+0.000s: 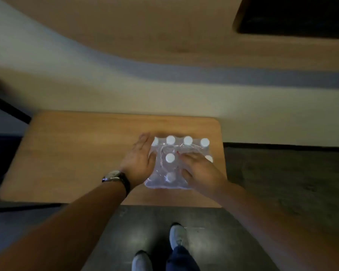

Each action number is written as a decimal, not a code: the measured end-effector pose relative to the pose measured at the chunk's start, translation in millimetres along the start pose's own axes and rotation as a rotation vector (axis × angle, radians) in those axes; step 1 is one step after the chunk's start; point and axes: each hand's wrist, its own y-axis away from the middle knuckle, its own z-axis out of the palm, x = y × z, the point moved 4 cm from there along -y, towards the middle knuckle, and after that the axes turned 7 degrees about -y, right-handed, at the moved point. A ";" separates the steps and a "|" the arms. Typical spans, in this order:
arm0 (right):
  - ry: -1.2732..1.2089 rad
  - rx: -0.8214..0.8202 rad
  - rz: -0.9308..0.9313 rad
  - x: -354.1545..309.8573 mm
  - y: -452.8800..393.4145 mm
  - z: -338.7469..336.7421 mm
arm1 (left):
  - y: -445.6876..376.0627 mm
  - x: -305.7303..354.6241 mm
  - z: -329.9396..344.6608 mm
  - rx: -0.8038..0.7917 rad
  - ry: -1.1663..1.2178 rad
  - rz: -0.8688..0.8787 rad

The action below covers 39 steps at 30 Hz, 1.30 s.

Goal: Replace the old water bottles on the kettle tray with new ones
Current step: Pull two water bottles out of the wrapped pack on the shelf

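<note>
We see a shrink-wrapped pack of water bottles (pixel 179 163) with white caps standing on the right part of a wooden table (pixel 76 153). Our left hand (pixel 140 161) lies flat against the pack's left side, fingers straight and together, a wristwatch (pixel 115 178) on that wrist. Our right hand (pixel 200 171) rests on top, fingers curled into the plastic wrap; whether they pinch it, we cannot tell.
</note>
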 end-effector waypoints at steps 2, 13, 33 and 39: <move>0.127 0.024 -0.032 6.8 -21.2 18.0 | -8.4 -4.9 22.6 0.000 0.020 -0.028; 0.198 -0.040 0.029 22.3 -79.5 60.4 | -15.5 -19.6 69.3 0.031 0.001 0.082; -0.749 0.461 -0.017 -25.2 -59.4 -86.6 | -13.9 18.4 12.2 0.124 0.808 -0.193; -0.756 0.215 0.322 -0.5 -103.7 -54.0 | -11.1 34.6 18.9 0.011 1.071 -0.455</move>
